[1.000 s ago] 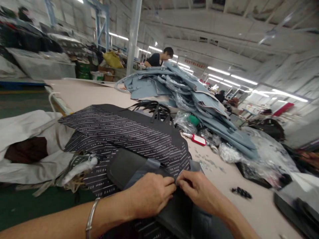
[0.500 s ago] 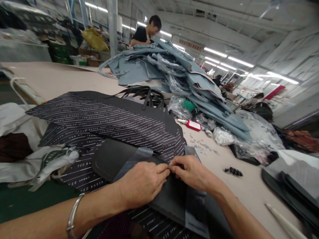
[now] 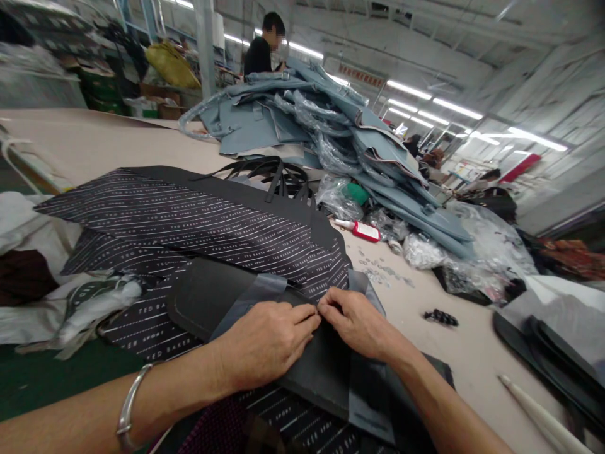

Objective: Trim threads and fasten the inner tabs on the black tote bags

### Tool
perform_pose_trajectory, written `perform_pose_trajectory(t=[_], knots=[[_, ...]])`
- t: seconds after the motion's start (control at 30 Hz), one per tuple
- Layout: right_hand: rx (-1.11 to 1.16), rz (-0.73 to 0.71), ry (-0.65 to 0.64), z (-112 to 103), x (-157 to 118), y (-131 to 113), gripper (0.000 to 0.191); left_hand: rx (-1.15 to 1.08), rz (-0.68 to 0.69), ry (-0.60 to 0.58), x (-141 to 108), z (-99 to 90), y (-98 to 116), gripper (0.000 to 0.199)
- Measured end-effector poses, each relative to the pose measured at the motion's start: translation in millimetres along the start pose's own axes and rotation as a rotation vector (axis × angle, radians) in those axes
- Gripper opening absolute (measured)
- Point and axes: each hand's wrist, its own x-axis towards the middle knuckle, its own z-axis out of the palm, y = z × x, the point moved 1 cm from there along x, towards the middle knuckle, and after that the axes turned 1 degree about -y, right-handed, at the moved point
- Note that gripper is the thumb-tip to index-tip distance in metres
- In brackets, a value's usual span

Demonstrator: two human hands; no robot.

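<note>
My left hand (image 3: 269, 337) rests over a smooth black panel (image 3: 201, 299) with rounded, stitched edges. Its fingertips are pinched together beside those of my right hand (image 3: 352, 320), and the two nearly touch. Whatever lies between the fingertips is too small or hidden to make out. Bluish see-through film (image 3: 371, 403) wraps the panel on both sides of my hands. Under the panel lies black bag fabric (image 3: 217, 221) printed with slanting white lines and lettering. Thin black straps (image 3: 278, 170) lie at its far edge.
A heap of blue-grey bags (image 3: 278, 120) in plastic wrap stands across the table (image 3: 94, 135). To the right are a red-and-white bottle (image 3: 366, 231), small metal bits (image 3: 378, 271), a black coil (image 3: 442, 317), black strips (image 3: 543, 353) and a pale pointed tool (image 3: 539, 410). A person (image 3: 262, 50) stands behind the heap.
Both hands keep their pinch at nearly the same place on the panel. The view has shifted a little, and the person behind the heap has turned and moved an arm.
</note>
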Motion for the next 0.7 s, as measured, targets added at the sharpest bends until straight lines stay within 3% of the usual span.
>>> perform_pose_trajectory(t=[0.4,0.7], knots=[[-0.045,0.034,0.011,-1,5,-3,0.017,0.008,-0.037,-0.075,1,-2.5,1,0.029],[-0.452,-0.099,-0.242,-18,21,-19,0.020,-0.004,-0.041,-0.123,3,-2.4,0,0.032]])
